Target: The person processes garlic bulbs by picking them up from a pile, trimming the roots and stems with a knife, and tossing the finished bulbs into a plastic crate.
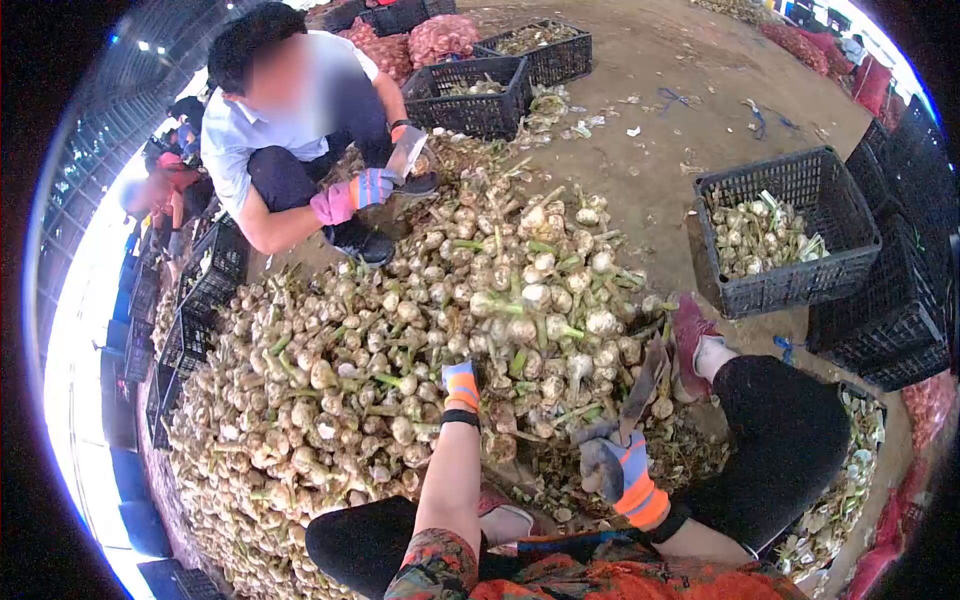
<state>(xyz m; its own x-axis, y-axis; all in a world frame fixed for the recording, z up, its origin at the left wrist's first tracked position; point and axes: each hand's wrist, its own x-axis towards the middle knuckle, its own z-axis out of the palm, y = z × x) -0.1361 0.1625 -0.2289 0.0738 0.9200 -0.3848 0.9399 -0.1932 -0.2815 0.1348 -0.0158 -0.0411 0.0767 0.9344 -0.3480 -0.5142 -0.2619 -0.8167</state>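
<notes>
A broad heap of garlic bulbs (350,400) with stems, some of them green, spreads in front of me. My left hand (460,386), in a blue and orange glove, reaches to the heap among the bulbs. Its fingers are hidden from this angle, so whether they grip a bulb does not show. My right hand (624,476), in a grey, blue and orange glove, is closed around the handle of a knife (645,385). The wide blade points up and away, near my right shoe (692,345). Trimmed scraps (570,475) lie between my legs.
A co-worker (300,130) squats across the heap, a wide blade (407,152) in a gloved hand. A black crate (785,235) partly filled with garlic stands at right, beside stacked crates (885,300). More crates (475,98) and red net sacks (443,38) are at the back.
</notes>
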